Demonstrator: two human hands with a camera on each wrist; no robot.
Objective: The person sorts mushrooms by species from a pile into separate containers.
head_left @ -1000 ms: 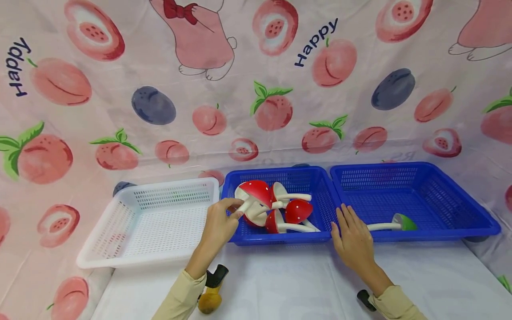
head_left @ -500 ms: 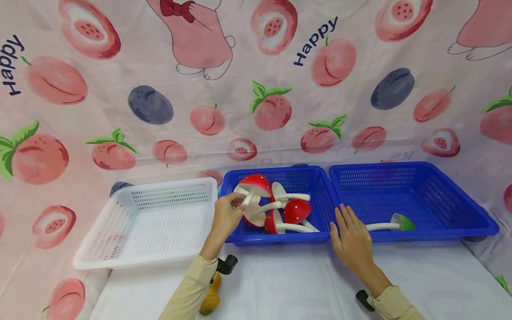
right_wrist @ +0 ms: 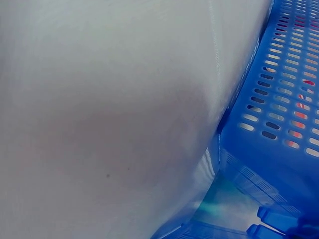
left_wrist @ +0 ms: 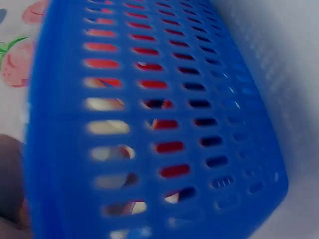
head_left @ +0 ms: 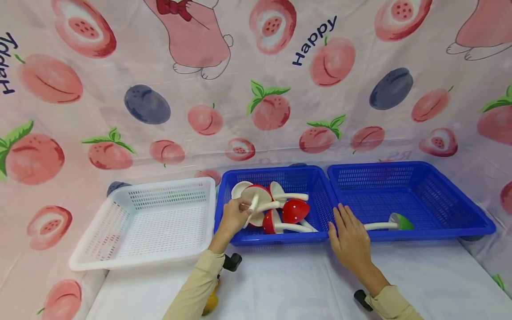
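In the head view my left hand (head_left: 234, 220) pinches the white stem of a red-capped toy mushroom (head_left: 258, 192). The pale underside of its cap faces me. It is at the left side of the middle blue basket (head_left: 280, 240), among several other red toy mushrooms (head_left: 296, 210) with white dots. My right hand (head_left: 353, 242) rests with straight fingers at the front rims where the two blue baskets meet. The left wrist view has the slotted basket wall (left_wrist: 60, 149), red and white showing through, and a blurred bit of hand at its left edge.
A white basket (head_left: 160, 262) stands on the left. The right blue basket (head_left: 448, 235) holds a green-capped toy mushroom (head_left: 404, 222) near its front wall. A yellow object (head_left: 210, 304) lies on the white cloth, partly behind my left sleeve. A fruit-print curtain (head_left: 240, 98) rises behind.
My left hand has moved slightly right, and the mushroom it holds has tipped: its cap rose, then turned its underside toward me. The right hand stays at the rims. The head view has shifted slightly.
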